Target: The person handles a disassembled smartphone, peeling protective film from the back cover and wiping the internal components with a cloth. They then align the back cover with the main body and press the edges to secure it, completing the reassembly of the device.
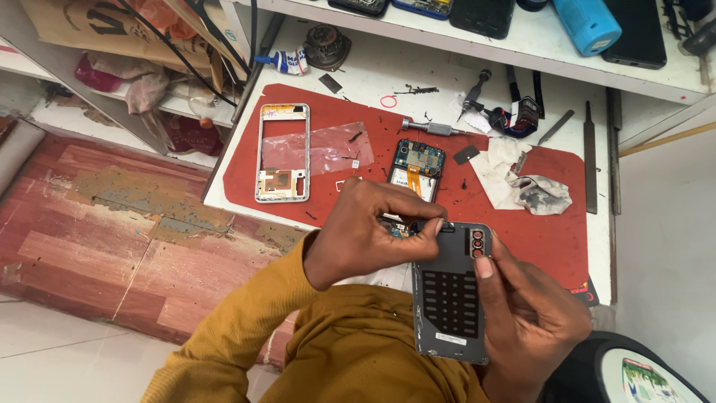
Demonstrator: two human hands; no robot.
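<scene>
My right hand point(531, 313) holds a grey phone back cover point(450, 295) upright by its right edge, inner side toward me, with the camera cut-out at its top right. My left hand point(367, 230) pinches at the cover's top edge with thumb and fingers closed; what it grips there is too small to make out. Behind the hands, an opened phone body point(416, 168) with an orange flex cable lies on the red work mat point(544, 239).
A white phone mid-frame point(283, 153) and a clear plastic film point(332, 147) lie on the mat's left. A crumpled white cloth point(522, 183), screwdriver point(431, 128), tweezers point(543, 138) and a metal file point(590, 160) sit to the right. A blue cylinder point(587, 24) rests on the shelf.
</scene>
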